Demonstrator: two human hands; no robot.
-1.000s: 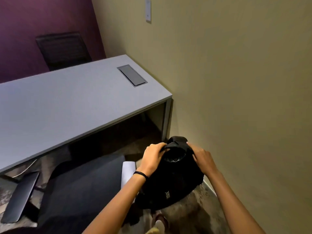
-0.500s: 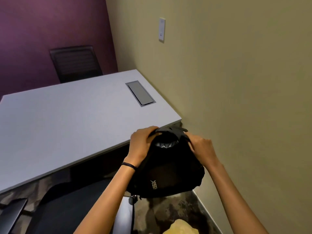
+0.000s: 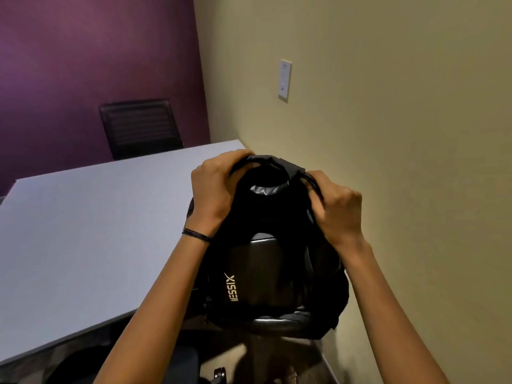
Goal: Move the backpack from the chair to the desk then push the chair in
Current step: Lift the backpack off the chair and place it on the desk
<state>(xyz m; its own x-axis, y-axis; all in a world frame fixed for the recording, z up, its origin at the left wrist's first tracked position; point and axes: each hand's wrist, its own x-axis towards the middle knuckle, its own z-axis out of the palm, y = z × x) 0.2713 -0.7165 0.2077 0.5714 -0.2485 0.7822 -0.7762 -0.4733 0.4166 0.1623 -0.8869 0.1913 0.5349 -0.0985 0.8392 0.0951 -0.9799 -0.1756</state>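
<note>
Backpack (image 3: pixel 266 261), black and closed, hung in the air in front of the person, held up by both hands over the near right corner of the grey bench (image 3: pixel 83 231). What was inside it could not be told. Its long axis ran up and down, with the top loop pointing up and away and the rounded base pointing down toward the floor. White lettering ran along that axis on its left side, reading sideways.

Left hand (image 3: pixel 213 192) had its fingers curled tight around the left end of the top handle. Right hand (image 3: pixel 338 209) was closed in the same way on the right end, where a strap bunched under the fingers. A thin dark band (image 3: pixel 196 234) circled the left wrist.

Part of the task chair (image 3: pixel 155 367) showed dark at the bottom edge, below the bench and under the left forearm. A second black chair (image 3: pixel 140 127) stood at the far side of the bench against the purple wall (image 3: pixel 83 51). A white switch plate (image 3: pixel 284 79) sat on the beige wall (image 3: pixel 401 106) to the right.
</note>
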